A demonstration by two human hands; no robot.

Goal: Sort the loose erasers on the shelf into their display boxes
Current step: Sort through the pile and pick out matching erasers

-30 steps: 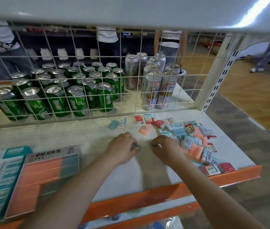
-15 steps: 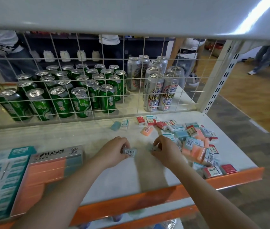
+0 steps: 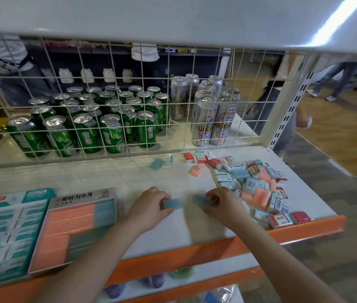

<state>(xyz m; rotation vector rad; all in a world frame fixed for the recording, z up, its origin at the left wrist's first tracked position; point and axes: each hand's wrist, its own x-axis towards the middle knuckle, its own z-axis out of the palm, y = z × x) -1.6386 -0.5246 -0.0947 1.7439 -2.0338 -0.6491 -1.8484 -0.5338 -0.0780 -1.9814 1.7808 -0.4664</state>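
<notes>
Two levels of white shelving fill the view: the shelf [image 3: 90, 178] being worked on, with an orange front lip, and the underside of another board overhead, streaked by a reflected light. A wire grid [image 3: 116, 101] closes the back of the shelf. Behind the grid stand rows of green cans [image 3: 90, 125] on the left and taller silver cans [image 3: 206, 110] on the right. Farther back lies a dark shelving unit, and people's legs show on a wood-look floor at the right, beside grey paving.

At the left of the shelf sit two display boxes side by side: a teal-and-white box [image 3: 4, 228] at the edge of view, and just right of it an orange-and-blue box [image 3: 72, 228] with a grey printed header. At the right side is a loose pile of erasers [image 3: 258, 184], blue, orange, red and white, tumbled over one another up to the front lip. A few strays lie apart near the grid: a blue one, a white-sleeved one and an orange one.

Between the boxes and the pile, the left hand [image 3: 151, 206] pinches a blue eraser [image 3: 173, 203] in curled fingers. The right hand [image 3: 224, 205], close beside it, grips a second blue eraser [image 3: 201, 200], blurred, just left of the pile.
</notes>
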